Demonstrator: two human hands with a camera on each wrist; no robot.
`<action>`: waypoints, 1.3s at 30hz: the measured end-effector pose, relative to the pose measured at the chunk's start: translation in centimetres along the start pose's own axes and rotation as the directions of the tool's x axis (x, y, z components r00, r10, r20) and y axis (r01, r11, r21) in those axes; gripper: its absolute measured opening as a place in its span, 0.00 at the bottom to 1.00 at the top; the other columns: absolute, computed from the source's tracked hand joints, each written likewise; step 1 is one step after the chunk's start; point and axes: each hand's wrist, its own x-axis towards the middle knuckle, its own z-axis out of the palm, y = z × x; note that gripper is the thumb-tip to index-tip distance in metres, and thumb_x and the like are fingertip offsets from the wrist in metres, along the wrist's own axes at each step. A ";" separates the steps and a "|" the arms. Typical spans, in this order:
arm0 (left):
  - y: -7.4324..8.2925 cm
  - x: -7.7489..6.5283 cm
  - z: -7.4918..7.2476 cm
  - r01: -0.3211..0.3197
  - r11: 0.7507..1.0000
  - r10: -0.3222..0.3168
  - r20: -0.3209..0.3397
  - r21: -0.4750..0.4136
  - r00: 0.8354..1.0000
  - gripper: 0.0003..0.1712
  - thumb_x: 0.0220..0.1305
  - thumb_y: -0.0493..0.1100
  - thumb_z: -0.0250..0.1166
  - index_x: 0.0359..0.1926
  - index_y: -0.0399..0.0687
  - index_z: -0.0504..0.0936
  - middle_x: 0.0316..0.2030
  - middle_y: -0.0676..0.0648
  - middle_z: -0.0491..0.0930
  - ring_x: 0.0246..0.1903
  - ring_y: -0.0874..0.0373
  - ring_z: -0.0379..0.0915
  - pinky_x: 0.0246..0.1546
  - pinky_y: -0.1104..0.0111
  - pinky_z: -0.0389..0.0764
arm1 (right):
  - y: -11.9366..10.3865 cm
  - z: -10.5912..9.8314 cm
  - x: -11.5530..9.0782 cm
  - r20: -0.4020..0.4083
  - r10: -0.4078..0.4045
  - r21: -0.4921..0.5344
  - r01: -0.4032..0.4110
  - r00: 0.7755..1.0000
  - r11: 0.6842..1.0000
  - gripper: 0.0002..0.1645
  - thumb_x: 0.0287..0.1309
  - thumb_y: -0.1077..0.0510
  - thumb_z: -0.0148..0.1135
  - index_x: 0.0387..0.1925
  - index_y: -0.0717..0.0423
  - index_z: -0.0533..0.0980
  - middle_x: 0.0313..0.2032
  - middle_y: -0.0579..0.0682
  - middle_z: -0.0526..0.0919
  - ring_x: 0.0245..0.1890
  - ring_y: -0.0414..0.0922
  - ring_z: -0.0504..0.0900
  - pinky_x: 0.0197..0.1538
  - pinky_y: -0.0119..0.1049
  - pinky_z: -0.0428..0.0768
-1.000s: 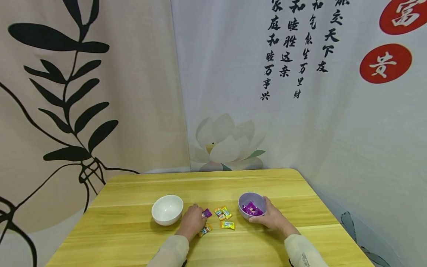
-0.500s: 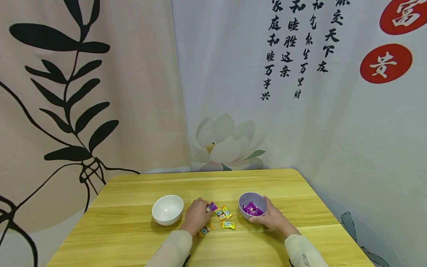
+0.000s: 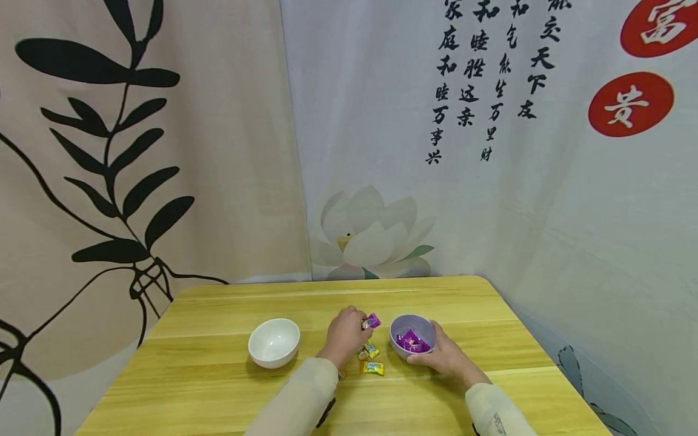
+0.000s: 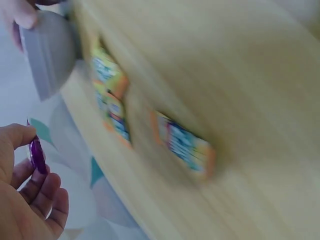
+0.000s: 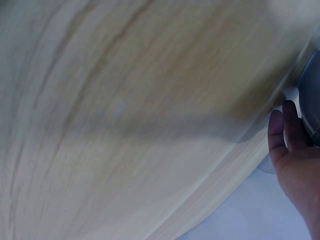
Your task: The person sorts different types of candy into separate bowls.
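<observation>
Between thumb and fingers, my left hand [image 3: 345, 336] pinches a purple-wrapped candy [image 3: 372, 321], raised off the table to the left of the purple bowl. The left wrist view shows that candy [image 4: 37, 156] edge-on at the fingertips. My right hand [image 3: 449, 358] grips the purple bowl [image 3: 394, 347] by its right side, thumb at the near side. Inside the bowl lie purple candies [image 3: 412, 342]. Yellow-wrapped candies [image 3: 373, 367] lie on the table below my left hand, some partly covered by it. In the right wrist view, the bowl [image 5: 311, 92] shows only at the edge.
A white bowl [image 3: 274, 344] stands on the wooden table [image 3: 229, 387] left of my left arm. Behind the table's far edge hangs a printed cloth backdrop [image 3: 371, 151] with a lotus and writing.
My left hand has moved right and away from me, carrying the purple candy up past the yellow candies toward the purple bowl. My right hand and the bowl have stayed put.
</observation>
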 end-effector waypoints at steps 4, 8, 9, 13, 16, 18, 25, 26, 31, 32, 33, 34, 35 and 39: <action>2.0 0.8 0.2 -0.021 1.000 0.021 0.011 0.009 1.000 0.15 0.59 0.48 0.73 0.41 0.42 0.87 0.30 0.52 0.75 0.29 0.61 0.70 0.29 0.67 0.76 | 0.1 0.0 0.1 0.003 -0.010 -0.002 0.010 1.000 1.000 0.72 0.40 0.39 0.81 0.74 0.64 0.48 0.66 0.68 0.66 0.64 0.65 0.67 0.64 0.65 0.63; 3.9 1.1 0.6 -0.041 0.999 0.040 0.015 0.037 0.999 0.15 0.59 0.49 0.73 0.41 0.44 0.88 0.32 0.51 0.77 0.31 0.59 0.73 0.32 0.67 0.78 | 0.2 0.0 0.2 0.006 -0.030 0.002 0.030 1.000 1.000 0.71 0.40 0.41 0.81 0.74 0.64 0.49 0.65 0.66 0.68 0.62 0.63 0.70 0.63 0.64 0.65; 4.3 1.2 0.7 -0.039 0.998 0.038 0.021 0.041 0.999 0.15 0.59 0.50 0.73 0.41 0.44 0.88 0.33 0.51 0.78 0.32 0.59 0.74 0.33 0.66 0.79 | 0.2 0.0 0.2 0.008 -0.033 0.003 0.033 0.999 0.999 0.71 0.40 0.41 0.81 0.74 0.64 0.49 0.65 0.66 0.68 0.62 0.63 0.70 0.63 0.63 0.65; 5.7 1.4 1.3 -0.041 0.998 0.039 0.055 0.042 0.998 0.16 0.60 0.51 0.73 0.42 0.45 0.88 0.35 0.50 0.78 0.35 0.58 0.75 0.39 0.63 0.80 | 0.2 -0.1 0.1 0.013 -0.047 0.015 0.047 0.999 0.999 0.70 0.41 0.42 0.81 0.74 0.65 0.48 0.64 0.66 0.68 0.61 0.62 0.71 0.63 0.62 0.66; 6.2 1.5 1.7 -0.060 0.997 0.055 0.092 0.054 0.994 0.19 0.61 0.54 0.71 0.46 0.45 0.87 0.38 0.50 0.79 0.39 0.56 0.77 0.44 0.60 0.80 | 0.2 -0.1 0.1 0.016 -0.058 0.025 0.058 0.998 0.998 0.69 0.42 0.42 0.81 0.74 0.65 0.48 0.64 0.65 0.69 0.61 0.60 0.71 0.63 0.61 0.67; 6.3 1.5 1.8 -0.071 0.995 0.064 0.108 0.070 0.992 0.21 0.63 0.55 0.69 0.49 0.46 0.86 0.42 0.49 0.80 0.42 0.54 0.78 0.46 0.58 0.79 | 0.2 0.0 0.1 0.015 -0.060 0.025 0.060 0.998 0.998 0.70 0.42 0.42 0.80 0.74 0.66 0.48 0.64 0.65 0.69 0.61 0.60 0.72 0.63 0.60 0.67; 5.3 1.5 1.0 -0.043 0.995 0.035 0.088 0.089 0.995 0.22 0.64 0.54 0.69 0.54 0.47 0.84 0.51 0.46 0.80 0.52 0.50 0.76 0.52 0.54 0.76 | 0.2 -0.1 0.1 0.008 -0.031 0.010 0.031 0.999 0.999 0.73 0.42 0.40 0.80 0.75 0.67 0.46 0.66 0.67 0.66 0.64 0.63 0.68 0.64 0.63 0.64; 5.0 1.5 0.9 -0.042 0.995 0.035 0.084 0.085 0.996 0.22 0.63 0.54 0.69 0.54 0.47 0.84 0.51 0.46 0.80 0.52 0.49 0.76 0.52 0.54 0.76 | 0.2 -0.1 0.1 0.008 -0.032 0.010 0.031 0.999 0.999 0.73 0.42 0.40 0.80 0.75 0.67 0.46 0.66 0.68 0.65 0.65 0.64 0.67 0.64 0.63 0.63; 3.6 1.2 0.0 -0.060 0.995 0.055 0.065 0.081 0.996 0.24 0.62 0.54 0.70 0.54 0.46 0.83 0.50 0.45 0.80 0.51 0.49 0.77 0.51 0.54 0.77 | 0.1 -0.1 0.1 0.005 -0.035 0.002 0.035 0.999 0.999 0.72 0.41 0.40 0.81 0.74 0.66 0.47 0.66 0.68 0.66 0.65 0.65 0.67 0.64 0.64 0.63; 3.3 1.2 -0.1 -0.063 0.995 0.058 0.063 0.077 0.996 0.24 0.62 0.54 0.70 0.54 0.46 0.83 0.50 0.45 0.80 0.51 0.49 0.76 0.52 0.54 0.76 | 0.0 -0.1 0.1 0.003 -0.035 0.003 0.035 0.999 0.999 0.72 0.40 0.40 0.81 0.74 0.66 0.48 0.65 0.68 0.67 0.64 0.65 0.67 0.64 0.64 0.63; 3.1 1.1 -0.3 -0.065 0.995 0.061 0.062 0.071 0.996 0.24 0.62 0.54 0.70 0.54 0.45 0.83 0.50 0.45 0.80 0.51 0.49 0.76 0.52 0.53 0.76 | 0.0 -0.1 0.0 0.001 -0.034 0.002 0.034 0.999 0.999 0.72 0.40 0.41 0.81 0.74 0.66 0.48 0.65 0.68 0.67 0.64 0.65 0.67 0.64 0.64 0.63; 2.8 1.1 -0.5 -0.068 0.995 0.063 0.062 0.071 0.996 0.25 0.62 0.55 0.70 0.54 0.45 0.83 0.50 0.45 0.80 0.52 0.49 0.76 0.52 0.53 0.76 | -0.1 -0.1 0.0 0.000 -0.032 0.003 0.032 0.999 0.999 0.72 0.40 0.41 0.81 0.74 0.65 0.48 0.65 0.68 0.67 0.64 0.65 0.67 0.64 0.64 0.63; 2.5 1.0 -0.7 -0.067 0.995 0.063 0.063 0.067 0.996 0.26 0.62 0.56 0.70 0.55 0.45 0.83 0.51 0.45 0.80 0.52 0.49 0.76 0.52 0.53 0.76 | -0.1 -0.1 -0.1 -0.001 -0.030 0.001 0.030 1.000 1.000 0.72 0.40 0.41 0.81 0.74 0.65 0.48 0.65 0.69 0.67 0.64 0.65 0.67 0.64 0.65 0.63; 1.3 0.9 -1.3 -0.067 0.997 0.064 0.072 0.046 0.995 0.28 0.62 0.57 0.69 0.56 0.45 0.82 0.52 0.44 0.79 0.53 0.48 0.75 0.55 0.52 0.74 | -0.3 -0.2 -0.2 0.001 -0.022 -0.017 0.022 1.000 1.000 0.73 0.40 0.41 0.81 0.75 0.67 0.46 0.66 0.72 0.64 0.65 0.68 0.65 0.64 0.65 0.62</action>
